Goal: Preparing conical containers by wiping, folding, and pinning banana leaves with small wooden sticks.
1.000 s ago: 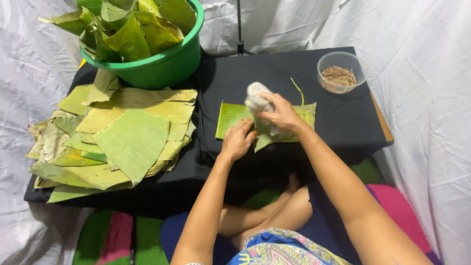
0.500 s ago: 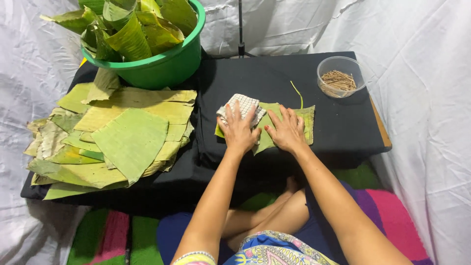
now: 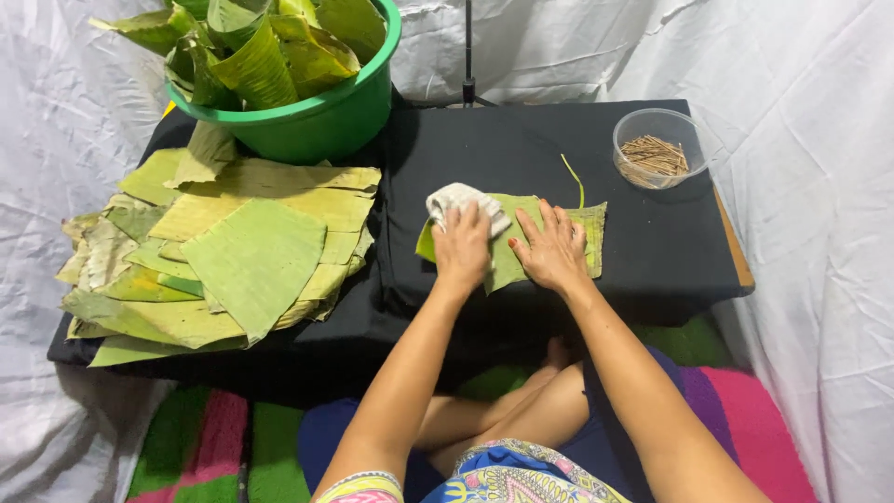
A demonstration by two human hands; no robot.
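A green banana leaf piece (image 3: 591,233) lies flat on the black table (image 3: 503,149) in front of me. My left hand (image 3: 463,244) presses a white cloth (image 3: 453,199) onto the leaf's left end. Beside it, my right hand (image 3: 553,250) rests flat with fingers spread on the middle of the leaf, holding it down. A thin green strip (image 3: 572,177) sticks up from the leaf's far edge.
A stack of cut banana leaves (image 3: 223,251) covers the table's left side. Behind it stands a green tub (image 3: 317,116) full of rolled leaves. A clear bowl (image 3: 655,149) of small wooden sticks sits at the far right. White sheeting surrounds the table.
The cloth went from my right hand above the leaf to under my left hand on the leaf's left end. My right hand came down flat on the leaf.
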